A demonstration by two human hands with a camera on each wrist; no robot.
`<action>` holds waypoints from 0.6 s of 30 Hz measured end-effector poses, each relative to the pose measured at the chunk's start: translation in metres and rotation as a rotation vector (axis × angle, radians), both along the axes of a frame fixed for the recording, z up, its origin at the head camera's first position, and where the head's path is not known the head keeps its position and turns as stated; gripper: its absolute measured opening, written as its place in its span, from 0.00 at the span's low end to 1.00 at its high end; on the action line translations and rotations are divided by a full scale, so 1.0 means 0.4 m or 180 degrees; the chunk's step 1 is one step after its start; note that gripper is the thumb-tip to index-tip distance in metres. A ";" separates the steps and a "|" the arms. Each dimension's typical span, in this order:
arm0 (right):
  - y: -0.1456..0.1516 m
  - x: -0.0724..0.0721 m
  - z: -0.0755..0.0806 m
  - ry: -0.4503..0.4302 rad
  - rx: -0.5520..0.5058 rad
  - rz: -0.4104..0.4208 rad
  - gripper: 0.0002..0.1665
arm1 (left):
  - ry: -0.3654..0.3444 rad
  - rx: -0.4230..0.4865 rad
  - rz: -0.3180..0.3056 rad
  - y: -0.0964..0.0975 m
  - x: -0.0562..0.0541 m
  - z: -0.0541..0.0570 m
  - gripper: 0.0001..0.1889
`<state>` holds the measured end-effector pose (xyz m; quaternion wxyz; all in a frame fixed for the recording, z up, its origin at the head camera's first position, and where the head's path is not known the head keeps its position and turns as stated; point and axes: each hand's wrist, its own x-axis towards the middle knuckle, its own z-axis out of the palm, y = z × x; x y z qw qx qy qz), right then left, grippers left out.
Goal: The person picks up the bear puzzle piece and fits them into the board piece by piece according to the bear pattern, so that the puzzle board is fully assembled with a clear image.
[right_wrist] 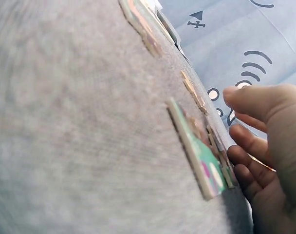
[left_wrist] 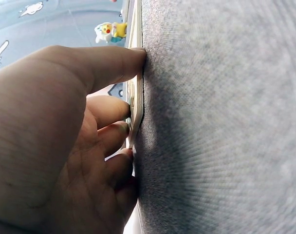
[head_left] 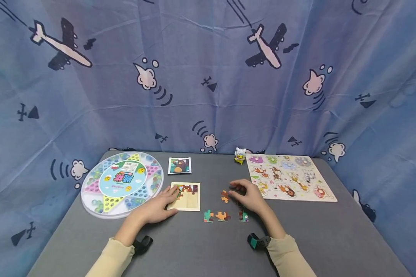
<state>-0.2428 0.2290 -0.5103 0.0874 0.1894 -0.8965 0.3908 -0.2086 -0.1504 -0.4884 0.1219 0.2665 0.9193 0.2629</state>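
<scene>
My left hand point(head_left: 157, 206) rests at the left side of a small wooden puzzle tray point(head_left: 190, 206). Its thumb touches the tray's near edge, and the fingertips lie on the left part. Some bear-picture pieces point(head_left: 188, 188) fill the tray's top and left; bare wood shows elsewhere. Over the table to the right, my right hand point(head_left: 247, 195) has loosely bent fingers and holds nothing. Its fingertips are close beside a brown puzzle piece point(head_left: 225, 196). Nearer lie a green piece point(head_left: 208, 216), an orange-brown piece point(head_left: 223, 216) and a green-and-brown piece point(right_wrist: 199, 156), this last below the right hand.
Behind the tray lies a bear picture card point(head_left: 179, 166). A round Chinese checkers board point(head_left: 123, 184) is at the left. An animal peg puzzle board point(head_left: 291, 177) lies at the right, with a small white-and-yellow figurine point(head_left: 240, 155) by its corner. A patterned curtain point(head_left: 208, 77) hangs behind the table.
</scene>
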 end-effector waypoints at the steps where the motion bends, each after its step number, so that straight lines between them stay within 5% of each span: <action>1: 0.000 0.000 -0.003 0.0002 0.0010 0.0014 0.18 | 0.0007 -0.0009 -0.0001 0.000 -0.001 0.000 0.37; 18: 0.005 0.004 -0.015 0.0024 0.0427 0.0335 0.16 | -0.0032 -0.0022 0.0043 0.002 -0.001 -0.002 0.37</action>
